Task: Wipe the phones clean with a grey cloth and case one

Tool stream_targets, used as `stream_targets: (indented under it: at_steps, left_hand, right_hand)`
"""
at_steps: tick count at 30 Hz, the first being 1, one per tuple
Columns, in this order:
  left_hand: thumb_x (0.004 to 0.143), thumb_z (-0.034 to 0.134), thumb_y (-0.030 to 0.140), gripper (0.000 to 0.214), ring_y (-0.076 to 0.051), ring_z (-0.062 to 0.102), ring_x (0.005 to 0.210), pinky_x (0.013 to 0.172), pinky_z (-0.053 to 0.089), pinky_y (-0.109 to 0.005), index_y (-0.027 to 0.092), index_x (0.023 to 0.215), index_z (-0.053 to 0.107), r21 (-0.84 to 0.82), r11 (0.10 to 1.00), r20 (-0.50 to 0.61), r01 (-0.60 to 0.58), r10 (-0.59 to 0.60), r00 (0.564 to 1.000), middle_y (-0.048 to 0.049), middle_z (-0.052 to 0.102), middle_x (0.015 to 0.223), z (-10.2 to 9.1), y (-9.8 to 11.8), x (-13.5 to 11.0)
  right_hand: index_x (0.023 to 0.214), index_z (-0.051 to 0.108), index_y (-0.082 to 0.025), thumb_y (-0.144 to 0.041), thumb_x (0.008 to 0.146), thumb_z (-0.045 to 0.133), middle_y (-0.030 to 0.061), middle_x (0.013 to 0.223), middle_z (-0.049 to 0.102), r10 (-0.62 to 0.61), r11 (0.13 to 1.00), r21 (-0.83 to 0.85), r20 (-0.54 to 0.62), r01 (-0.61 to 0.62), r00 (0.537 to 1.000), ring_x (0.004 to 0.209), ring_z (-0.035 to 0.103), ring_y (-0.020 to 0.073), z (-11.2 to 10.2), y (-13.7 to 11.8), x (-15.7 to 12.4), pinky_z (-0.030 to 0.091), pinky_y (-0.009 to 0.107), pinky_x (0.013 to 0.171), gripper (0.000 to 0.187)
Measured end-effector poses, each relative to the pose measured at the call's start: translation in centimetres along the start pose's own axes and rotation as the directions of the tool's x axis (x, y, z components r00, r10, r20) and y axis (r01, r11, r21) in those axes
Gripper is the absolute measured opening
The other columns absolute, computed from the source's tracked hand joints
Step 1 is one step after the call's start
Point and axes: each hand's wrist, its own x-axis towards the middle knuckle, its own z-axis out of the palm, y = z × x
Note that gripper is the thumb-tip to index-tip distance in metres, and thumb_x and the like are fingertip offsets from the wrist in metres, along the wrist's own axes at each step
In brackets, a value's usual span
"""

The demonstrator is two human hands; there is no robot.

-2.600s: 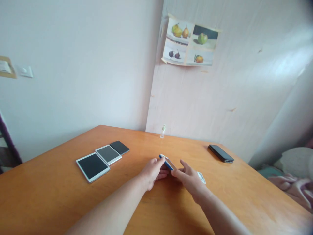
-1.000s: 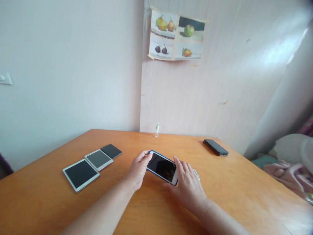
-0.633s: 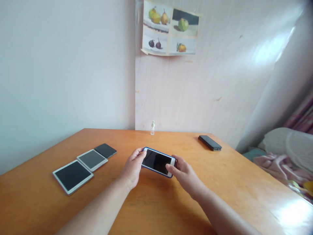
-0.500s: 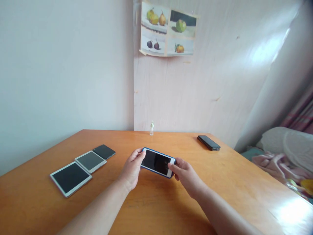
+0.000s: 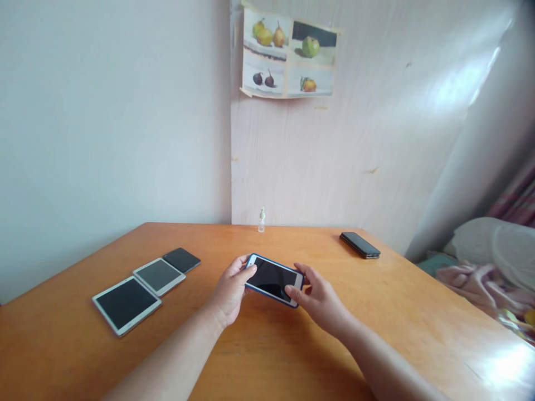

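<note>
Above the middle of the table, a white-fronted smartphone (image 5: 273, 278) in a blue case is held sideways and tilted, its screen dark. My left hand (image 5: 232, 287) grips its left end, thumb over the front edge and the other fingers behind. At the right end, my right hand (image 5: 317, 295) has its thumb on the front near the lower corner. Its index finger is at the upper right corner, and the remaining fingers are partly hidden behind the phone.
To the left lie a white tablet (image 5: 126, 303), a second white tablet (image 5: 159, 275) and a smaller black tablet (image 5: 181, 259), nearly edge to edge. A small clear bottle (image 5: 261, 220) stands by the wall. Stacked black phones (image 5: 360, 245) rest at the right back of the wooden table (image 5: 259, 356).
The right hand's fingers have shifted up and spread around the phone's right end, and its thumb sits slightly lower. The left thumb reaches further over the front. The view has shifted slightly.
</note>
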Motion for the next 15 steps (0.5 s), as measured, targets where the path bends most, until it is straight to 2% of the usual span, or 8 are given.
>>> stream_targets:
  at_steps: [2, 3, 5, 10, 15]
  left_hand:
    - [0.073, 0.073, 0.039, 0.043, -0.016, 0.062, 0.083, 0.061, 0.041, -0.021, 0.025, 0.112, 0.062, 0.002, 1.0, 0.001, 0.002, -0.002, 1.0, -0.0016, 0.069, 0.098, 0.1, 0.0, 0.0]
    - [0.072, 0.074, 0.039, 0.044, -0.016, 0.062, 0.083, 0.061, 0.041, -0.021, 0.024, 0.111, 0.063, 0.001, 1.0, -0.001, 0.002, -0.002, 1.0, -0.0017, 0.07, 0.099, 0.1, 0.0, -0.1]
    - [0.07, 0.074, 0.04, 0.045, -0.017, 0.063, 0.084, 0.063, 0.042, -0.021, 0.024, 0.111, 0.063, -0.008, 1.0, -0.004, 0.002, -0.002, 1.0, -0.0023, 0.07, 0.1, 0.1, -0.1, -0.1]
    - [0.07, 0.074, 0.039, 0.045, -0.017, 0.063, 0.085, 0.063, 0.042, -0.022, 0.023, 0.111, 0.063, 0.014, 1.0, -0.018, 0.006, -0.006, 1.0, -0.0034, 0.07, 0.102, 0.1, -0.2, -0.1]
    - [0.07, 0.075, 0.04, 0.046, -0.02, 0.063, 0.092, 0.068, 0.045, -0.024, 0.022, 0.111, 0.063, 0.027, 0.999, 0.022, 0.033, -0.034, 0.999, -0.0057, 0.069, 0.105, 0.3, 0.0, -0.2]
  right_hand:
    - [0.143, 0.04, -0.022, -0.055, 0.075, 0.068, 0.0126, 0.137, 0.052, -0.155, 0.965, -0.2, 0.082, 0.169, 0.984, 0.121, 0.05, 0.0281, -0.4, -0.6, -0.2, 0.043, 0.044, 0.098, 0.081]
    - [0.147, 0.035, -0.023, -0.057, 0.072, 0.07, 0.0133, 0.142, 0.047, -0.213, 0.932, -0.269, 0.134, 0.243, 0.968, 0.127, 0.044, 0.0301, -0.5, -1.0, -0.3, 0.039, 0.047, 0.103, 0.089]
    - [0.15, 0.031, -0.024, -0.057, 0.07, 0.072, 0.0128, 0.145, 0.044, -0.275, 0.863, -0.378, 0.204, 0.335, 0.939, 0.129, 0.041, 0.0318, -0.5, -1.6, -0.6, 0.035, 0.049, 0.106, 0.096]
    - [0.146, 0.039, -0.021, -0.042, 0.078, 0.065, 0.0129, 0.135, 0.052, -0.326, 0.782, -0.5, 0.183, 0.373, 0.928, 0.118, 0.048, 0.0305, -0.1, -2.2, -0.8, 0.038, 0.047, 0.101, 0.075]
    - [0.14, 0.046, -0.016, -0.041, 0.077, 0.064, 0.0138, 0.129, 0.056, -0.375, 0.744, -0.518, 0.2, 0.423, 0.905, 0.114, 0.049, 0.0302, -0.5, -2.3, -0.5, 0.038, 0.046, 0.102, 0.07]
